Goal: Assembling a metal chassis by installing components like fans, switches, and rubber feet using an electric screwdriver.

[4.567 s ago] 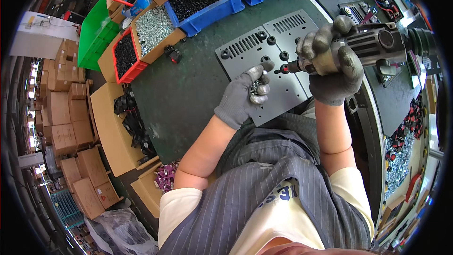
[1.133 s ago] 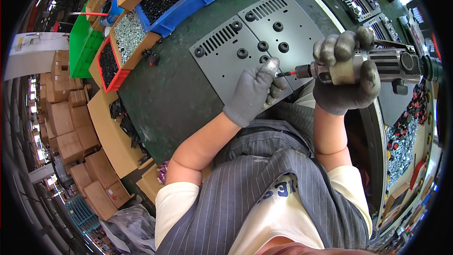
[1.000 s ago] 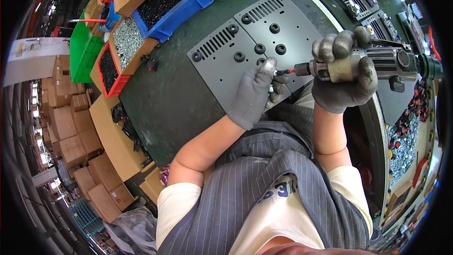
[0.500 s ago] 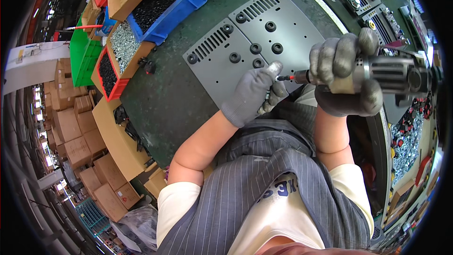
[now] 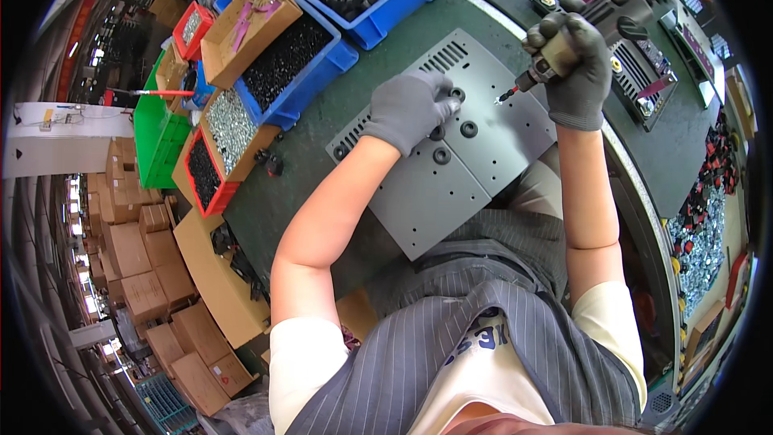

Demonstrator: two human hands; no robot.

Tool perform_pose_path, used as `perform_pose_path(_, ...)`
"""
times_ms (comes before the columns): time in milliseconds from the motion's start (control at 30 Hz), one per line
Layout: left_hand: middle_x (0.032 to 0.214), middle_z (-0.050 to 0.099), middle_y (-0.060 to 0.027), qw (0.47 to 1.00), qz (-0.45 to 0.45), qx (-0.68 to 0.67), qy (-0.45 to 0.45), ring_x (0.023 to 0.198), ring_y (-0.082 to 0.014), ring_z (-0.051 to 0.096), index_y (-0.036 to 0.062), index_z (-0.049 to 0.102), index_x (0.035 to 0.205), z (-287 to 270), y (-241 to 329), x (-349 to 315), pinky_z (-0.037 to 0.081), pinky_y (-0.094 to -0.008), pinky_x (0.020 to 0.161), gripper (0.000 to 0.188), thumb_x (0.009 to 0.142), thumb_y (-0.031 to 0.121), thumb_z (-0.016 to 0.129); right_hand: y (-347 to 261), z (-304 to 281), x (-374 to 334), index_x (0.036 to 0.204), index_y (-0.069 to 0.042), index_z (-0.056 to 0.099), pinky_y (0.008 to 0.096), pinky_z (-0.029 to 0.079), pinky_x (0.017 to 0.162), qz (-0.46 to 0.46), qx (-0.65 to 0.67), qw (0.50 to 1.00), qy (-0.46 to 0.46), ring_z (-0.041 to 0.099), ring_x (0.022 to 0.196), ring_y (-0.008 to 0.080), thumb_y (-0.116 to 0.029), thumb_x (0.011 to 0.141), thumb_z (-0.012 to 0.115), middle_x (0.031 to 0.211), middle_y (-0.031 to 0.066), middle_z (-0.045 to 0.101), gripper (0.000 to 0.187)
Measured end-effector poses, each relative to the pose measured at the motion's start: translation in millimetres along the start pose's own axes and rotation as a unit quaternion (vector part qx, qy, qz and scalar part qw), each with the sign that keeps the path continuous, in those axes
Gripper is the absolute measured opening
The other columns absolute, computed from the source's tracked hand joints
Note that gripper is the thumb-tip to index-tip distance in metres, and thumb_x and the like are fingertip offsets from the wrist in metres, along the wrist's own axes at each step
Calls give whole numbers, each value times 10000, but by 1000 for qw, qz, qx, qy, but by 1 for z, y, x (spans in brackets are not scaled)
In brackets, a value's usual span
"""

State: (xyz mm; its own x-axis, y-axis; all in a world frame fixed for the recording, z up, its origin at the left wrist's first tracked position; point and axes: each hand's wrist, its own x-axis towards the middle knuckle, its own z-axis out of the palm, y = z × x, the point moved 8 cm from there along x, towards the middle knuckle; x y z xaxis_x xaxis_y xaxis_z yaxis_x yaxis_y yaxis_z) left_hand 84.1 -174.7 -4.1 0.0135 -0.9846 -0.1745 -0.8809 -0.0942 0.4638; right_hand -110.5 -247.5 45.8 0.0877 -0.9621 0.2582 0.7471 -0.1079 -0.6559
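Gloved and held apart, the left hand (image 5: 409, 109) and the right hand (image 5: 578, 64) are kept to separate jobs. The power driver (image 5: 558, 56) is gripped firmly by the right, with what looks like a bright screw (image 5: 498, 101) at its tip, angled toward 2 grey plates (image 5: 427, 197) laid side by side on the dark green bench (image 5: 298, 169). The left fingers are curled by black rings (image 5: 469, 129) on the plates; whether anything is pinched cannot be told. The screw could be shed if the driver were jolted; a ring could be nudged aside by the left knuckles. The plates could be tipped by pressure on their near edge, which seems to overhang.
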Motion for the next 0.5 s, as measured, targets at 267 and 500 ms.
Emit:
perform_pose_path(267, 962, 655, -102, 989, 6, -56, 137, 878, -280, 622, 157, 674, 997, -18, -6, 59, 487, -395, 730, 289, 792, 359, 643, 18, 19, 48, 1119, 27, 488, 337, 519, 651, -31, -133, 991, -18, 605, 707, 222, -146, 790, 594, 808, 118, 579, 386)
perform_pose_path(500, 880, 681, -94, 983, 30, -71, 170, 758, -245, 644, 116, 670, 999, 4, -11, 74, 482, -340, 661, 281, 808, 322, 660, 61, 42, 78, 945, 6, 542, 226, 448, 481, -58, -124, 990, -44, 568, 536, 109, -103, 745, 677, 683, 74, 599, 265)
